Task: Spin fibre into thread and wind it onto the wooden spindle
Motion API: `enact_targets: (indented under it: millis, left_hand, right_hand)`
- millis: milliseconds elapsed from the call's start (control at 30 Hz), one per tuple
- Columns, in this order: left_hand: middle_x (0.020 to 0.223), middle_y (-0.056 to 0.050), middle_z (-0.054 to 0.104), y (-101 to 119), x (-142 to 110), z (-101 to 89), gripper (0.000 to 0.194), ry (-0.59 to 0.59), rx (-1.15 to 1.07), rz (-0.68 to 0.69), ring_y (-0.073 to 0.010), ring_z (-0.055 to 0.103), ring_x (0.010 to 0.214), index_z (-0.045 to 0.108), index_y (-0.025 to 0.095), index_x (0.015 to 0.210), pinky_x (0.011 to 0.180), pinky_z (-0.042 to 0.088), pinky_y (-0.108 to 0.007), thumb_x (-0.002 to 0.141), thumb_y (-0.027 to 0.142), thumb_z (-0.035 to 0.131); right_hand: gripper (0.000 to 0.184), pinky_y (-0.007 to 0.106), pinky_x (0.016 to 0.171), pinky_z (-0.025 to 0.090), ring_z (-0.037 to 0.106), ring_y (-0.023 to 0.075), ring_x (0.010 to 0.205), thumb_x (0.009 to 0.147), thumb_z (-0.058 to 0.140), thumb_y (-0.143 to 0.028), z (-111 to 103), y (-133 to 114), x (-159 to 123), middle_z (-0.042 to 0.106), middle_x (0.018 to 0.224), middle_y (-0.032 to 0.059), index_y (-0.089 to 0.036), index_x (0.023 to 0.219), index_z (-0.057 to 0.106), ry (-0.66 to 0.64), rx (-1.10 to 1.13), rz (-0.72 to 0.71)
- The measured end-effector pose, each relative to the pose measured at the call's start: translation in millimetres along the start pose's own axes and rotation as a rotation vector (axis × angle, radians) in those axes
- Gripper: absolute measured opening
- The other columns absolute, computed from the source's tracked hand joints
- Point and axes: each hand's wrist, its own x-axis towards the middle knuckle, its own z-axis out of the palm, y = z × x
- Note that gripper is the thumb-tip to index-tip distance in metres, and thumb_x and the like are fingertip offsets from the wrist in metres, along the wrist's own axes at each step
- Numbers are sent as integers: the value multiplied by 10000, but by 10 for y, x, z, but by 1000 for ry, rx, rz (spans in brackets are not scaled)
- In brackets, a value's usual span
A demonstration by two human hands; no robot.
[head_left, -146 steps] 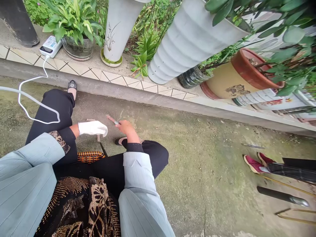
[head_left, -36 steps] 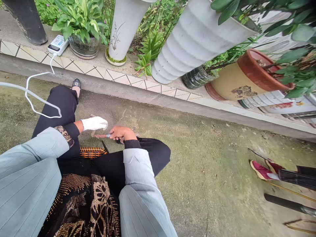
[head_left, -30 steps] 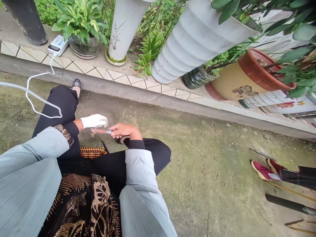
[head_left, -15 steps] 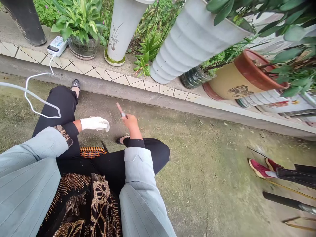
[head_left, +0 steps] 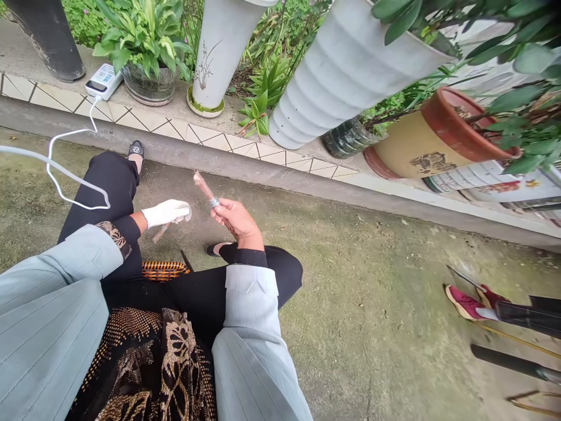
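Note:
My left hand (head_left: 169,213), in a white glove, is closed with its fingers curled. A short brown stick-like piece (head_left: 161,233) pokes out below it; the rest of that piece is hidden by the glove. My right hand (head_left: 236,219) is bare and pinches a short wooden handle with a silvery metal collar (head_left: 205,190). The wooden end points up and to the left, away from me. Whatever lies beyond the collar is hidden in the palm. The two hands are apart, above the concrete floor and between my knees.
A tiled ledge (head_left: 210,137) runs across the front, bearing several potted plants and a white device (head_left: 104,82) with a white cable (head_left: 55,140). An orange-and-black woven seat (head_left: 164,271) shows beneath me. Another person's red shoes (head_left: 467,302) and a dark pole (head_left: 504,361) are at right.
My right hand has turned, and the wooden handle now shows larger and farther left. The brown stick-like piece has come into sight under my gloved left hand. The other person's shoes have shifted slightly.

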Motion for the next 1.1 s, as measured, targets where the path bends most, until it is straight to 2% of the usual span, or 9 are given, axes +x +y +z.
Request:
enact_targets:
  millis: [100, 200, 333, 533, 733, 833, 900, 1000, 1100]
  left_hand:
    - [543, 23, 480, 5, -30, 88, 317, -141, 73, -20, -84, 412, 479, 603, 136, 754, 484, 336, -199, 857, 405, 471]
    - [588, 17, 512, -36, -44, 126, 295, -237, 116, -1, -88, 420, 491, 592, 149, 737, 494, 337, -208, 844, 396, 472]
    - [588, 25, 514, -26, -72, 112, 280, -287, 244, 35, -91, 420, 492, 580, 158, 728, 505, 326, -214, 847, 380, 457]
    - [616, 19, 531, 0, -81, 78, 290, -235, 426, 110, -102, 458, 561, 583, 154, 721, 577, 347, -215, 867, 348, 424]
    - [659, 3, 585, 10, -40, 46, 273, -208, 287, 172, -102, 484, 580, 569, 152, 686, 579, 378, -217, 832, 367, 483]
    - [611, 3, 563, 34, -46, 44, 290, -155, 136, 61, -89, 458, 524, 576, 144, 699, 516, 365, -207, 828, 398, 518]
    - [588, 4, 538, 26, -48, 39, 317, -140, 34, 21, -86, 449, 506, 593, 136, 738, 498, 365, -202, 848, 421, 508]
    - [575, 6, 513, -22, -39, 37, 348, -144, -12, -16, -86, 447, 495, 616, 134, 781, 483, 358, -195, 878, 436, 474]
    - [561, 11, 494, -68, -29, 72, 340, -241, 30, -13, -86, 422, 485, 633, 140, 781, 462, 312, -193, 876, 430, 484]
  right_hand:
    - [268, 179, 447, 337, 444, 50, 495, 723, 693, -388, -16, 57, 55, 563, 651, -24, -150, 757, 577, 260, 10, -15]
    - [182, 185, 455, 350, 446, 56, 491, 783, 625, -335, 6, 143, 146, 563, 659, -22, -159, 788, 579, 340, -74, 47]
    - [92, 202, 504, 368, 482, 71, 494, 832, 568, -233, 25, 195, 236, 604, 653, -3, -159, 798, 610, 349, -573, 283]
    - [168, 229, 555, 390, 544, 95, 540, 830, 593, -234, 146, 276, 287, 687, 728, 59, -148, 689, 619, -24, -992, 527]
    - [172, 205, 481, 355, 476, 58, 479, 756, 689, -299, 243, 278, 221, 636, 639, -9, -140, 713, 640, -585, -609, 578]
    - [284, 197, 487, 368, 492, 59, 514, 713, 728, -394, 197, 129, 106, 646, 690, 4, -127, 779, 658, -660, -359, 403]
    - [336, 195, 485, 364, 470, 55, 516, 714, 723, -442, 133, 20, 20, 636, 701, 8, -125, 793, 647, -464, -204, 222]
    - [349, 197, 478, 355, 434, 59, 513, 745, 684, -481, 25, -54, -35, 583, 663, -2, -142, 750, 600, 31, -22, -19]
    - [310, 211, 497, 378, 441, 73, 521, 820, 604, -462, -37, 11, 51, 588, 700, 17, -160, 758, 569, 381, -71, -21]
